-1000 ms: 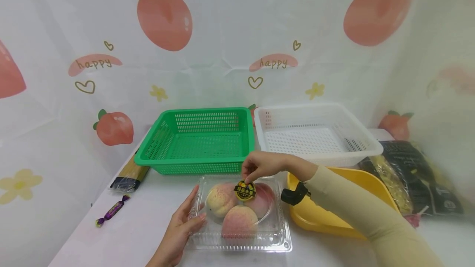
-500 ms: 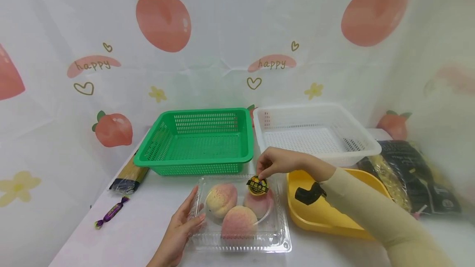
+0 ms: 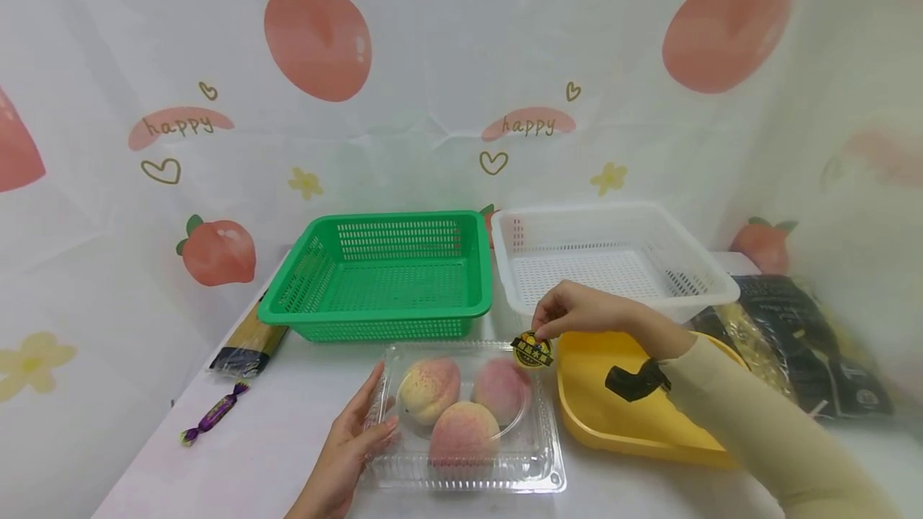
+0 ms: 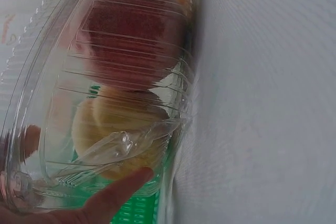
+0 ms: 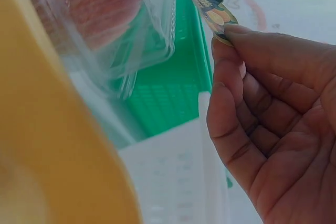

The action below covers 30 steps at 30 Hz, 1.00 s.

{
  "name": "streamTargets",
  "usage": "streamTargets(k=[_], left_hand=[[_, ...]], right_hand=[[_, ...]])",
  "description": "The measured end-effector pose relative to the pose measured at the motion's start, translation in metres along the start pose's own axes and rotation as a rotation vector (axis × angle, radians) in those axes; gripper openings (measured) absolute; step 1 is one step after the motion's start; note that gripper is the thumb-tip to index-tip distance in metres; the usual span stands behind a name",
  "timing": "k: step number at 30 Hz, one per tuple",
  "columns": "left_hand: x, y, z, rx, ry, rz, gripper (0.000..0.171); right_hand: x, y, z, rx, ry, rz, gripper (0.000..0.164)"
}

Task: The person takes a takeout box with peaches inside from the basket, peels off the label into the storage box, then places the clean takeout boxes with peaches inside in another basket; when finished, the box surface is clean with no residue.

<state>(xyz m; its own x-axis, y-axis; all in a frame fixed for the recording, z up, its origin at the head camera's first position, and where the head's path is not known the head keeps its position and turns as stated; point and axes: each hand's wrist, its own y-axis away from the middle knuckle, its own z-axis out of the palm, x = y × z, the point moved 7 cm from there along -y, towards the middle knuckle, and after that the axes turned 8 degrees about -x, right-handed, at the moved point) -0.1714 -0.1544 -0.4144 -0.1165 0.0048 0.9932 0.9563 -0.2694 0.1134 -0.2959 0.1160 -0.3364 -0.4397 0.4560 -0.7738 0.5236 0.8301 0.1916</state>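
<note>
In the head view a clear plastic clamshell box (image 3: 544, 455) lies on the table with several peaches (image 3: 464, 435) inside. My left hand (image 3: 349, 443) grips its left side, thumb on the lid; the left wrist view shows one finger (image 4: 118, 195) against the box wall. My right hand (image 3: 573, 309) pinches the edge of a round black-and-gold fruit sticker (image 3: 532, 349) between thumb and index finger, above the box's far right corner. In the right wrist view the sticker (image 5: 216, 15) is seen edge-on, the other fingers curled below it.
A green basket (image 3: 375, 314) and a white basket (image 3: 620, 307) stand behind the box. Right of it sits a yellow tray (image 3: 649, 447), under my right forearm. Dark packets (image 3: 808, 343) lie far right. At left are a purple wrapped candy (image 3: 214, 415) and a bag of noodle-like sticks (image 3: 252, 340).
My right hand has moved right with the sticker, from above the middle of the lid to its far right corner. My left hand and the box have stayed in place.
</note>
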Motion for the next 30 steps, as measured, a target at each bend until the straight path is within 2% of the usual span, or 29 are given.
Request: streamTargets(k=[7,17,23,30], left_hand=[[-0.001,0.001,0.0,0.005,0.002,-0.012,0.071],[-0.001,0.0,0.001,-0.009,0.009,-0.002,0.071],[-0.002,-0.001,0.0,-0.009,0.008,0.003,0.071],[-0.001,-0.001,0.0,-0.008,0.009,0.002,0.071]], right_hand=[[0.014,0.018,-0.005,0.057,0.002,0.01,0.012],[0.034,0.049,-0.008,0.125,-0.023,0.085,0.014],[0.038,0.065,-0.006,0.115,-0.025,0.092,0.016],[0.055,0.083,-0.005,0.121,-0.017,0.119,0.016]])
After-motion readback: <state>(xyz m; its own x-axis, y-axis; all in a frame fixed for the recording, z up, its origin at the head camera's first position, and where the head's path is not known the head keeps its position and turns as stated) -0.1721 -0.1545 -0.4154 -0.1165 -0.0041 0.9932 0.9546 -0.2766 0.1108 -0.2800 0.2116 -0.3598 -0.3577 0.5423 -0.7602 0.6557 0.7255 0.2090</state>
